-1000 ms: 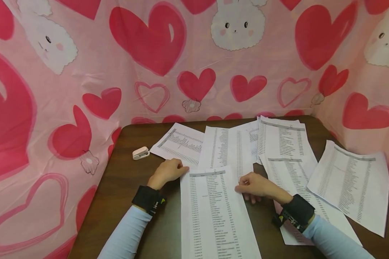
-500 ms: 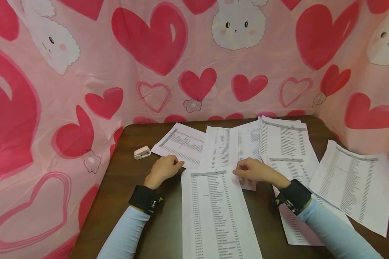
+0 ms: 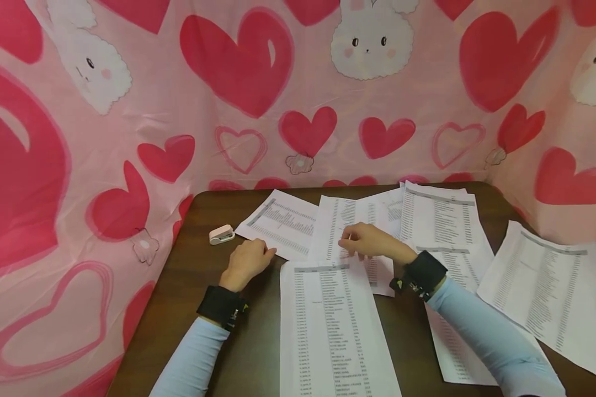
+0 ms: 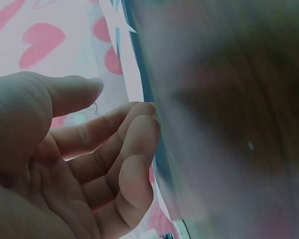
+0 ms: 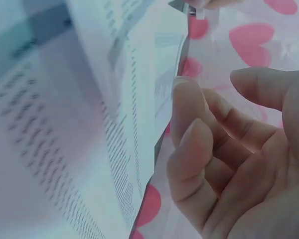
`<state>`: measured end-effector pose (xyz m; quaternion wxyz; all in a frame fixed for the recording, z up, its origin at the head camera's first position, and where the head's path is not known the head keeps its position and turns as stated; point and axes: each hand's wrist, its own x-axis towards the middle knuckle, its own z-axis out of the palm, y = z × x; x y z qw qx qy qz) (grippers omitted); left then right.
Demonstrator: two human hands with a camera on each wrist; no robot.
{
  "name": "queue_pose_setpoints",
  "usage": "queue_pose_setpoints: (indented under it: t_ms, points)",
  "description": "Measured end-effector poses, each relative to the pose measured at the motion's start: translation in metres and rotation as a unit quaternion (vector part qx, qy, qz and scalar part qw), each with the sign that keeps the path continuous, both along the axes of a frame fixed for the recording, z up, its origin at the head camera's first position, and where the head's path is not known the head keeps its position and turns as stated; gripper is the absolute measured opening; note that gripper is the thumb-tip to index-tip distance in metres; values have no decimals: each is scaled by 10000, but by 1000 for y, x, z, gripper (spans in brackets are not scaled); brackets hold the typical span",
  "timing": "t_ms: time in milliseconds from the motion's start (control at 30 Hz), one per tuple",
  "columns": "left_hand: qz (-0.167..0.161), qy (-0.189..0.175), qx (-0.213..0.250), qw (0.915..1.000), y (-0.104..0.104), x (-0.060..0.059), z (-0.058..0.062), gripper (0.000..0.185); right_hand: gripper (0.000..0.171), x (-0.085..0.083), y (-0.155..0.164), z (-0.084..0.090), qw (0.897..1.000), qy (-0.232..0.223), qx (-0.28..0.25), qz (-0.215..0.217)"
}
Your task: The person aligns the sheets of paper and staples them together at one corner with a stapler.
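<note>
Right hand (image 3: 372, 241) moved up onto middle sheet (image 3: 350, 226)

We see the right hand (image 5: 239, 164) with fingers (image 5: 187, 117) loosely curled, their tips against the printed sheet's (image 5: 89, 124) edge; pink heart-patterned cloth (image 5: 249, 45) lies beyond.

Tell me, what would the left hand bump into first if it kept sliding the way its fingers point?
Probably the printed sheet just beyond the left hand; the fingertips already nearly reach its near edge.

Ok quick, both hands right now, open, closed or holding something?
Left hand: open, loosely curled, holding nothing.
Right hand: open, fingers touching a printed sheet.
</note>
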<state>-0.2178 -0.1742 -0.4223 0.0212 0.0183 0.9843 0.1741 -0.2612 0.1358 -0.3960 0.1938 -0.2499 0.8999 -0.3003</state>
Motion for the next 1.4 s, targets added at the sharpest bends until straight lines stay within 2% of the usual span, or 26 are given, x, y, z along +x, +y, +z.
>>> queue_pose_setpoints:
  t_ms: [267,400,533,667,833,1033,1167,1400]
  points:
    - [203,257,-73,9994,-11,-3,-2,34,26,-18,-20,2,9998,-78,-138,-151]
    - [480,378,-82,9981,-19,-4,-2,35,28,-31,-34,3,9994,-29,-270,-210]
    - [708,757,-6,9946,-25,-6,-3,34,31,-46,-48,6,9994,25,-271,-233]
    - [763,984,177,9921,-25,-8,-4,34,29,-56,-57,12,9994,151,-113,-275]
    - [832,725,167,9938,-26,-10,-4,35,23,-66,-62,17,9989,284,9,-371]
    - [923,366,226,9948,-28,-11,-7,37,24,-79,-67,21,9989,209,-84,-416]
    - [929,330,355,9945,-27,-13,-8,39,23,-89,-69,23,9981,205,-153,-559]
    - [962,473,576,9926,-27,-15,-14,38,23,-104,-77,24,9965,234,-253,-759]
